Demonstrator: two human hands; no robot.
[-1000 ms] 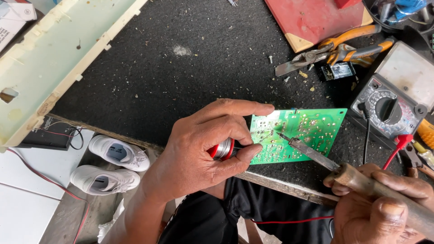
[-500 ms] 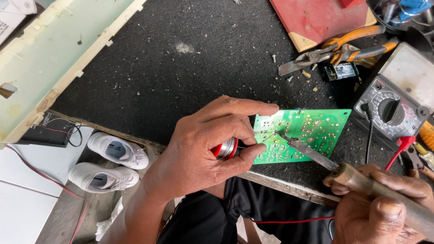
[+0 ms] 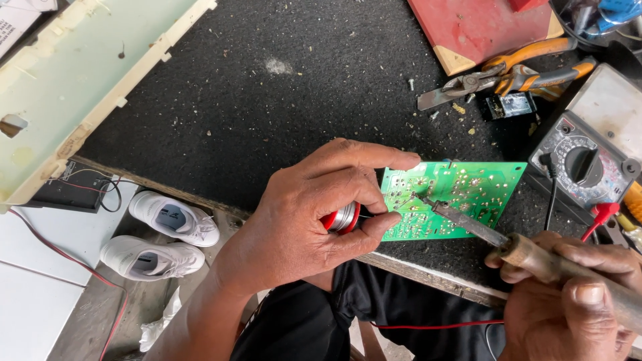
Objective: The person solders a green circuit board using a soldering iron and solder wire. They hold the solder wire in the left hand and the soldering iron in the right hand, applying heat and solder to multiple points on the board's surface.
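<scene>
The left hand (image 3: 301, 227) stays clamped on a red solder spool (image 3: 341, 218), forefinger stretched over the green board (image 3: 455, 199) at the bench (image 3: 254, 107) edge. The right hand (image 3: 568, 301) grips the iron (image 3: 495, 237), whose tip touches the board's left pads. Against half a second ago almost nothing differs: tip and spool hold, so the joint looks mid-heating. A multimeter (image 3: 582, 157) sits right.

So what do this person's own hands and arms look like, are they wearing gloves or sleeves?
No gloves and no sleeves show: both the left hand and the right hand are bare, and the left forearm is bare right down to the picture's edge. No rings or watch are visible. Fingernails are short. Only dark clothing shows below, at the lap.
</scene>
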